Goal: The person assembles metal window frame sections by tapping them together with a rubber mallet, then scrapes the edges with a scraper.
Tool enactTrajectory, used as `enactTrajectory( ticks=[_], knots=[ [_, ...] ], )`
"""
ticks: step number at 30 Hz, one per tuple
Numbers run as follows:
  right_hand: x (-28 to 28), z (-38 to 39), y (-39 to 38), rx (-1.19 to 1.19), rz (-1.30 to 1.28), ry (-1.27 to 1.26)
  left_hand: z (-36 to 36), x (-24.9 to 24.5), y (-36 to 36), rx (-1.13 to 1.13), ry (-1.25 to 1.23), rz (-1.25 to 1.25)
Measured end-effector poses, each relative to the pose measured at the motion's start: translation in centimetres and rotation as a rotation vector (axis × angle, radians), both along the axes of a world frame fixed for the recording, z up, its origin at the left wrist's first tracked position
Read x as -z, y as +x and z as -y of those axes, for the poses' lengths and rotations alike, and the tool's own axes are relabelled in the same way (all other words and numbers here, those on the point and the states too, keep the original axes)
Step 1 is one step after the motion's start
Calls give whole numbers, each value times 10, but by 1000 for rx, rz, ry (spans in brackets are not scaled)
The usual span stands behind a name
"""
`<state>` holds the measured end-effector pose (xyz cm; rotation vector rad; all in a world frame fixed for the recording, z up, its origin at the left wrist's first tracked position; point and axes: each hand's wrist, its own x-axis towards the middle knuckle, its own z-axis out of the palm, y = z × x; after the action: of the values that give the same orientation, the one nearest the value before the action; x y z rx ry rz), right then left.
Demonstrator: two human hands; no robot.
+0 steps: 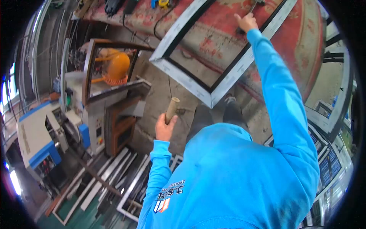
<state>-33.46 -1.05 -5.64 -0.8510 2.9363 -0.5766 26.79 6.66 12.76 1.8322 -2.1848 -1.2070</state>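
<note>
My left hand (164, 128) is wrapped around a short tan cylinder (172, 108), perhaps wood or cardboard, held upright beside my legs. Reaching far forward, my right hand (248, 22) is closed on what looks like a hammer (257, 4); its metal head sticks out past my fingers and the handle is mostly covered. Below that hand lies a window frame (187, 76) with white film on its faces and black inner edges. One of its corners projects over the table edge towards my body.
A red patterned cloth (213, 47) covers the table under the frame. Cables and a yellow tape measure (164, 3) lie at its far side. To the left stand a brown frame (90, 72), an orange rounded object (119, 66) and a white-and-blue machine (36, 133). Profiles (103, 179) lie lower left.
</note>
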Motion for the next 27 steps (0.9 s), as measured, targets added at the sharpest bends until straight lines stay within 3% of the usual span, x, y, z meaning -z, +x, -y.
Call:
enactTrajectory(
  ticks=[1, 3, 5, 6, 7, 8, 9, 11, 13, 14, 15, 19, 21, 27],
  knots=[
    [33, 1, -16, -58, -73, 70, -12, -4, 7, -16, 16, 34],
    [17, -3, -3, 108, -133, -23, -30, -13, 12, 53, 52, -53],
    [-26, -2, 6, 163, 175, -42, -49, -16, 6, 50, 20, -114],
    [27, 1, -46, 161, 184, -36, -53, -20, -3, 140, 7, -84],
    [64, 1, -80, -111, 834, -273, -55, -21, -13, 235, -6, -61],
    [0, -25, -46, 288, 991, -700, -57, -20, -23, 277, 11, -98],
    [-17, -39, -39, 266, 1035, -752, -58, -19, -33, 280, 10, -109],
    [-43, -78, -33, 102, 1202, -731, -58, -16, -52, 500, 101, -178],
    [-18, -130, -33, -258, 1252, -611, -65, -8, -65, 556, 90, -234],
    [-73, -166, 38, -247, 1237, -616, -67, -4, -68, 614, 89, -278],
    [-127, -179, 103, 68, 1006, -689, -67, 1, -69, 635, 93, -293],
    [-152, -296, 221, 43, 901, -695, -77, 26, -81, 863, 116, -387],
    [-147, -352, 253, 75, 980, -584, -89, 41, -92, 1096, 33, -394],
    [-124, -489, 345, 313, 905, -199, -129, 63, -136, 1238, -15, -347]
  ],
)
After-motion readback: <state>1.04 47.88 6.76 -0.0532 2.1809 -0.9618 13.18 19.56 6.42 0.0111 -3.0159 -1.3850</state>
